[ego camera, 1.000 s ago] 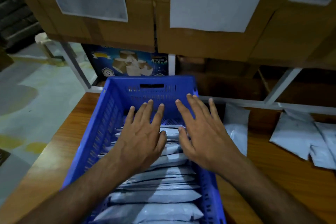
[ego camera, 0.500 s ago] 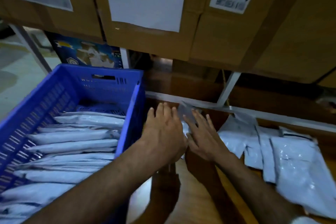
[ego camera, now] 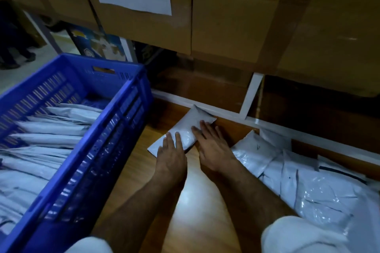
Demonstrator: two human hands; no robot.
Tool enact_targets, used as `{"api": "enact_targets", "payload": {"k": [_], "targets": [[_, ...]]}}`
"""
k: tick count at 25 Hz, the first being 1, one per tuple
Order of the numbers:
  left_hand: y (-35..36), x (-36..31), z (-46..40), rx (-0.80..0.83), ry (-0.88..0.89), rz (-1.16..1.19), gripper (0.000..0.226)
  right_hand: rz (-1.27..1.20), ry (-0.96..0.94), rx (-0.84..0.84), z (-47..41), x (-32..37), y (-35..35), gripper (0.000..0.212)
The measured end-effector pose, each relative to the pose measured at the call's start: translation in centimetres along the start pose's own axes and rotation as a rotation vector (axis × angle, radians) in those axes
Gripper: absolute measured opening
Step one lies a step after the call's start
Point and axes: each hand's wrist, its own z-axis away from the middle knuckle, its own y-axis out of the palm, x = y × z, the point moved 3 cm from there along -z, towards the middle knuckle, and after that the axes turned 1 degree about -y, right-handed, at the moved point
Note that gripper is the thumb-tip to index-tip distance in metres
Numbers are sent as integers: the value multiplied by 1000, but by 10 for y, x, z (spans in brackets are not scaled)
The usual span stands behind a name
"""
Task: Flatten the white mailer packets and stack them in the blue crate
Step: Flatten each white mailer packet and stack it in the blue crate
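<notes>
A white mailer packet (ego camera: 190, 127) lies on the wooden table (ego camera: 144, 170) just right of the blue crate (ego camera: 115, 133). My left hand (ego camera: 171, 155) presses its near left end with straight fingers. My right hand (ego camera: 212, 146) lies flat on its right side, fingertips reaching toward the far corner. Inside the crate, several flattened white packets (ego camera: 47, 141) lie stacked in overlapping rows. A loose pile of more white packets (ego camera: 304, 183) sits on the table at the right, close to my right forearm.
Large cardboard boxes (ego camera: 226, 16) stand on a white metal rack frame (ego camera: 251, 94) directly behind the table. A blue printed box (ego camera: 96, 44) shows behind the crate. Grey floor (ego camera: 18, 72) lies beyond the table's left edge.
Both hands left the crate, moved right onto the table and now press a single packet flat. The view swung right and closer, bringing the loose pile into view.
</notes>
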Motion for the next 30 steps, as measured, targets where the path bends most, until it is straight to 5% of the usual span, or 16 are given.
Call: {"api": "enact_targets", "payload": {"k": [9, 17, 21, 30], "targets": [[-15, 85, 93, -239, 276, 173, 64, -3, -52, -193, 69, 61, -13, 79], [49, 104, 166, 9, 812, 59, 65, -139, 288, -75, 260, 137, 25, 78], [45, 86, 172, -33, 797, 177, 62, -250, 368, -171, 259, 152, 17, 65], [80, 62, 155, -88, 699, 45, 63, -139, 442, -210, 239, 145, 48, 66]]}}
